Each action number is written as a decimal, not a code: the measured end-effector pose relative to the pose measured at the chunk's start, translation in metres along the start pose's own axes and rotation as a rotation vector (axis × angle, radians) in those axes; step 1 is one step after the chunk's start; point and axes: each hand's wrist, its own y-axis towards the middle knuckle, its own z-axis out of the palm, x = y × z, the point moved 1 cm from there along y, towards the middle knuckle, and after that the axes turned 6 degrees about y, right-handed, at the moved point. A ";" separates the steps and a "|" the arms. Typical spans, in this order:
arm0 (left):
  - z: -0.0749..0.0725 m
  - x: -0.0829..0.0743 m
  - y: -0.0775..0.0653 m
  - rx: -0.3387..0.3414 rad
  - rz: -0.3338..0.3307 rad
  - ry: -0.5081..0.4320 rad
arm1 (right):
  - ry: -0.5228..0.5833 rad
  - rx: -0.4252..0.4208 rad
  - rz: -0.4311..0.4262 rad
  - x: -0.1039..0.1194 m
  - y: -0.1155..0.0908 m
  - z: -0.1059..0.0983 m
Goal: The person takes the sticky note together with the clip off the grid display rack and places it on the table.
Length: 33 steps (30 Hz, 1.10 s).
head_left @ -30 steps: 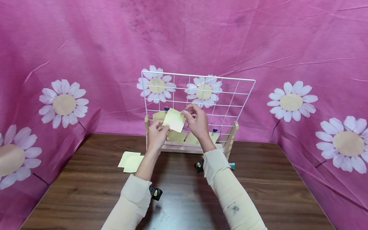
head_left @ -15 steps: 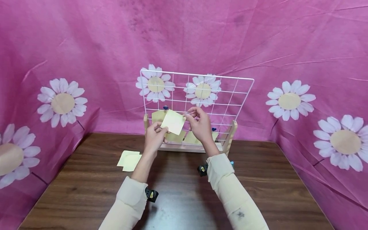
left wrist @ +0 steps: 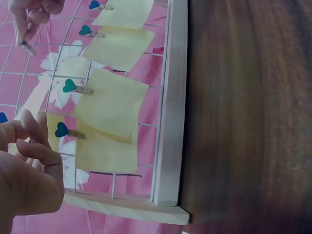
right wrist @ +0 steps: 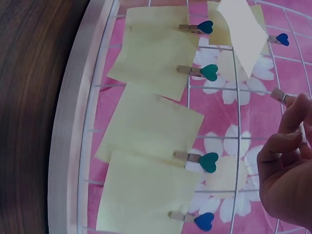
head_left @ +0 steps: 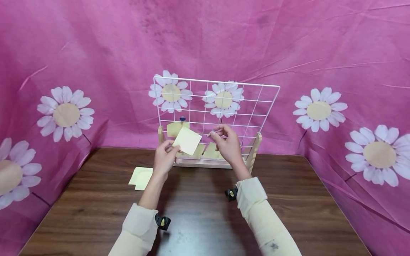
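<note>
My left hand (head_left: 164, 158) pinches a yellow sticky note (head_left: 187, 141) by its lower left corner, in front of a white wire grid (head_left: 217, 81). To the right, apart from the note, my right hand (head_left: 230, 145) pinches a small wooden clothespin (right wrist: 279, 95) between thumb and fingers. Yellow notes hang in a row low on the grid, such as this one (right wrist: 153, 46), each under a clothespin with a blue or green heart (right wrist: 208, 162). One more note (head_left: 174, 128) hangs higher at the left under a blue-heart clothespin (head_left: 182, 118).
Loose yellow notes (head_left: 140, 177) lie overlapping on the brown wooden table (head_left: 198, 206), left of my left forearm. The grid stands in a wooden base with upright posts (head_left: 255, 149). A pink cloth with daisies (head_left: 319, 111) hangs behind and at both sides.
My hands have moved apart. The left has shifted left and slightly down with the note; the right, which was at the note's right corner, has drawn away right and down with the clothespin.
</note>
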 end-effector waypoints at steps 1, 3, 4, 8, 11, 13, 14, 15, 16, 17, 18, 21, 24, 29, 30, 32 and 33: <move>-0.001 0.001 -0.001 0.001 -0.005 0.005 | -0.001 0.000 0.002 0.000 -0.001 -0.002; -0.004 0.004 -0.004 -0.005 -0.017 0.018 | -0.011 0.002 0.015 0.000 -0.005 -0.005; -0.006 0.005 -0.005 -0.010 -0.023 0.024 | -0.017 0.006 0.024 0.000 -0.007 -0.006; -0.011 0.011 -0.008 -0.023 -0.036 0.040 | -0.048 0.019 0.066 0.013 -0.019 -0.009; -0.014 0.014 -0.009 -0.030 -0.037 0.044 | -0.062 0.019 0.079 0.022 -0.026 -0.011; -0.016 0.016 -0.010 -0.038 -0.039 0.050 | -0.071 0.018 0.086 0.020 -0.027 -0.013; -0.017 0.017 -0.010 -0.043 -0.042 0.053 | -0.075 0.017 0.089 0.017 -0.027 -0.015; -0.018 0.018 -0.010 -0.046 -0.045 0.057 | -0.075 0.017 0.092 0.011 -0.027 -0.017; -0.019 0.019 -0.011 -0.048 -0.047 0.064 | -0.078 0.015 0.098 0.007 -0.027 -0.018; -0.020 0.020 -0.011 -0.048 -0.050 0.067 | -0.077 0.013 0.106 0.000 -0.027 -0.020; -0.022 0.021 -0.011 -0.048 -0.054 0.066 | -0.079 0.010 0.110 -0.006 -0.027 -0.022; -0.025 0.025 -0.013 -0.049 -0.069 0.065 | -0.098 -0.003 0.120 -0.021 -0.029 -0.028; -0.030 0.028 -0.017 -0.054 -0.089 0.066 | -0.131 -0.006 0.117 -0.029 -0.033 -0.032; -0.037 0.033 -0.022 -0.042 -0.114 0.086 | -0.127 0.006 0.095 -0.035 -0.039 -0.038; -0.039 0.033 -0.023 -0.038 -0.116 0.087 | -0.135 0.007 0.089 -0.035 -0.041 -0.039; -0.040 0.034 -0.023 -0.033 -0.117 0.086 | -0.166 0.007 0.077 -0.036 -0.043 -0.043; -0.040 0.035 -0.023 -0.031 -0.118 0.089 | -0.175 0.005 0.070 -0.037 -0.044 -0.044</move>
